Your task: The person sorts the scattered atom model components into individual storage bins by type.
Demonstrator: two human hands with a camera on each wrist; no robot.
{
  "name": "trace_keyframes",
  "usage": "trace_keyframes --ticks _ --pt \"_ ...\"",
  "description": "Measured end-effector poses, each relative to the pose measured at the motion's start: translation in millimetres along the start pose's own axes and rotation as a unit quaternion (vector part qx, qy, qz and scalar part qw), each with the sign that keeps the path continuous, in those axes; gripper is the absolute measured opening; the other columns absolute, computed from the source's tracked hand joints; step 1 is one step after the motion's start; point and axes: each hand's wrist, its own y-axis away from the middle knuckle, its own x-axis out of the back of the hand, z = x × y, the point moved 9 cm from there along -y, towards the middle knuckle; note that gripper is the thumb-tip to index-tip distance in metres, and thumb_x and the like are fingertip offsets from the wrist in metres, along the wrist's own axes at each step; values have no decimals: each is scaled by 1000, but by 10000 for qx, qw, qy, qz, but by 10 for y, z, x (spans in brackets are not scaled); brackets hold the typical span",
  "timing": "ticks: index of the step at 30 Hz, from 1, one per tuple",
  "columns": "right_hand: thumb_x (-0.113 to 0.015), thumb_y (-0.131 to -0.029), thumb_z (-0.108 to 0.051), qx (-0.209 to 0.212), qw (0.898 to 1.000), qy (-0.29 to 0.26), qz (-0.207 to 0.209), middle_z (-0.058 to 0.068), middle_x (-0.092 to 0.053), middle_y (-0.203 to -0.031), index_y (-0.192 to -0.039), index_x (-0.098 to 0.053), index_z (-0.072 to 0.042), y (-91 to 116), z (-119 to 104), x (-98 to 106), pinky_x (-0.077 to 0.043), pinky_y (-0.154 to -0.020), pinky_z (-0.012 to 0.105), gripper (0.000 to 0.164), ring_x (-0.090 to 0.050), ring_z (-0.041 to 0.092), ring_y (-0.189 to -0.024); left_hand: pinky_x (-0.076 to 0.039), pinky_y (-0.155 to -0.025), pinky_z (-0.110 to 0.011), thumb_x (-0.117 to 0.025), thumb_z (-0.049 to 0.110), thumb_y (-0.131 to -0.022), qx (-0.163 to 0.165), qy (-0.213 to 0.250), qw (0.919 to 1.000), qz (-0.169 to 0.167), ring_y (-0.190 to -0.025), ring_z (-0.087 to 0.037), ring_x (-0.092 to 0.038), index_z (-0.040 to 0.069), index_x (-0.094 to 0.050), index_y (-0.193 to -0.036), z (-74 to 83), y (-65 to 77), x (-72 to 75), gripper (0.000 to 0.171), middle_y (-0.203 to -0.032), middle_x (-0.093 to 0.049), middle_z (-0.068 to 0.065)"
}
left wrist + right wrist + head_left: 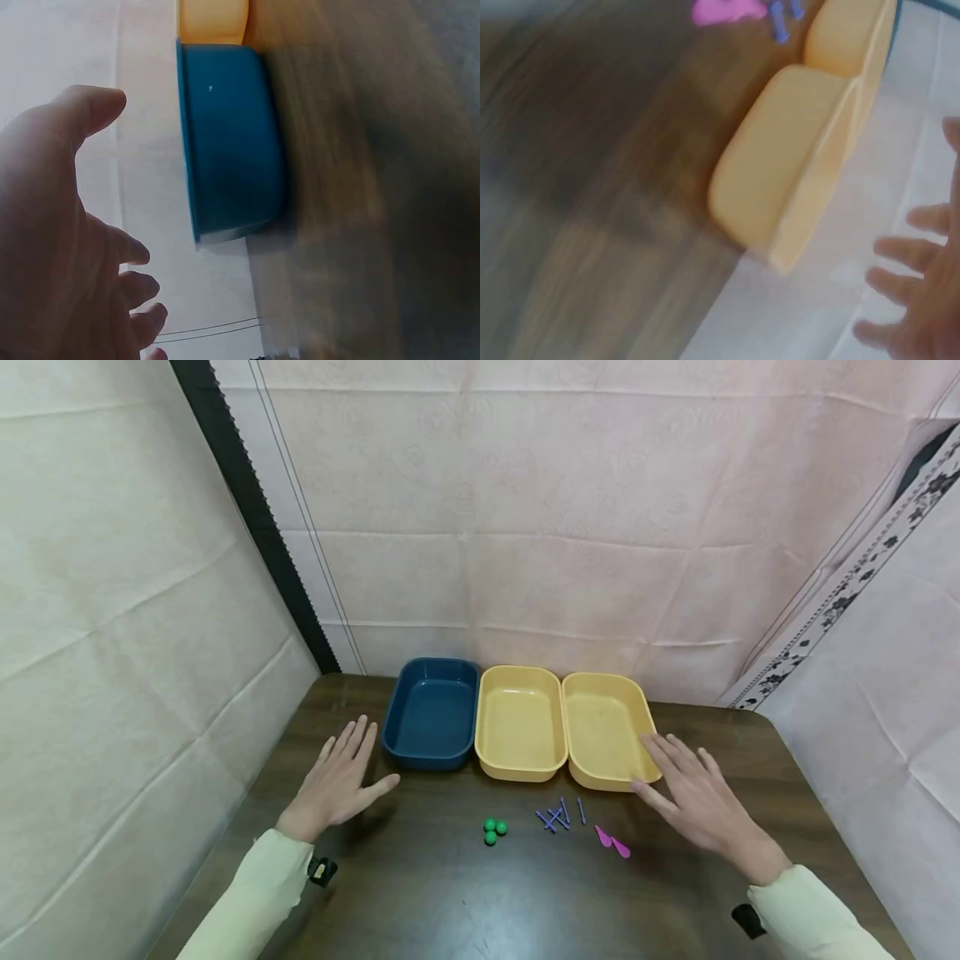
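Note:
My left hand [333,783] hovers over the table, left of the blue tray [432,761], with straight, spread fingers and nothing held. My right hand [699,799] is also spread and holds nothing; its fingertips overlap the right yellow tray [609,727] in the head view. In the right wrist view that hand [922,277] stands apart from the yellow tray [780,150]. A second yellow tray [522,727] sits between the other two. In front of the trays lie several green balls [491,837], several small purple sticks [581,811] and two pink teardrop-shaped pieces [620,847].
The dark brown wooden table [465,893] has pale cloth hung at its back [525,527] and both sides. The three trays stand side by side near the back edge. A black strap [322,871] is at the left wrist, another black piece [747,921] at the right sleeve.

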Motion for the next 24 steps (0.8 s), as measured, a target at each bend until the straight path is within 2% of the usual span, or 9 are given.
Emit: trace_keyframes --ticks 4,9,12,15,19,24 --pt "-59 -92 -51 344 9982 -477 -86 8 -47 -147 -147 -41 -19 -111 -269 4 -34 -110 56 66 -44 32 -136 -11 -120 -61 -39 77 -87 -25 36 10000 -67 -152 -37 -8 4 -9 -156 17 -78 34 104 -164 -4 -15" --pt "-63 -91 -45 932 9936 -568 -284 5 -61 -130 -133 -56 -14 -268 -666 -37 -49 -100 44 53 -59 23 -120 -12 -120 -60 -43 72 -88 -66 75 9999 -121 -152 -37 -8 3 -9 -155 50 -205 45 103 -164 -4 -16" --pt "-68 -89 -39 1416 9877 -606 -283 -1 -67 -112 -122 -62 -12 -352 -911 -64 -54 -90 35 43 -64 14 -104 -12 -120 -60 -45 69 -89 -113 138 9997 -170 -151 -37 -9 2 -8 -155 86 -292 22 101 -164 -4 -17" --pt "-72 -87 -33 1853 9795 -679 -408 -6 -65 -99 -111 -64 -14 -417 -1131 -131 -55 -80 29 32 -63 8 -90 -13 -121 -59 -45 69 -89 -112 224 9994 -230 -152 -37 -9 2 -7 -155 112 -367 -10 101 -164 -4 -16" --pt "-73 -86 -32 2205 9696 -665 -827 -6 -65 -99 -108 -66 -13 -484 -1359 -305 -55 -76 24 30 -61 5 -87 -13 -121 -57 -42 72 -89 -99 251 9993 -267 -152 -36 -7 2 -7 -155 129 -433 -56 103 -164 -2 -16" --pt "-71 -87 -31 2306 9590 -662 -1509 2 -67 -106 -113 -68 -9 -532 -1544 -601 -56 -76 21 35 -63 9 -89 -14 -122 -56 -35 77 -87 -69 192 9995 -242 -152 -36 -7 1 -7 -155 120 -486 -149 106 -164 -3 -17"
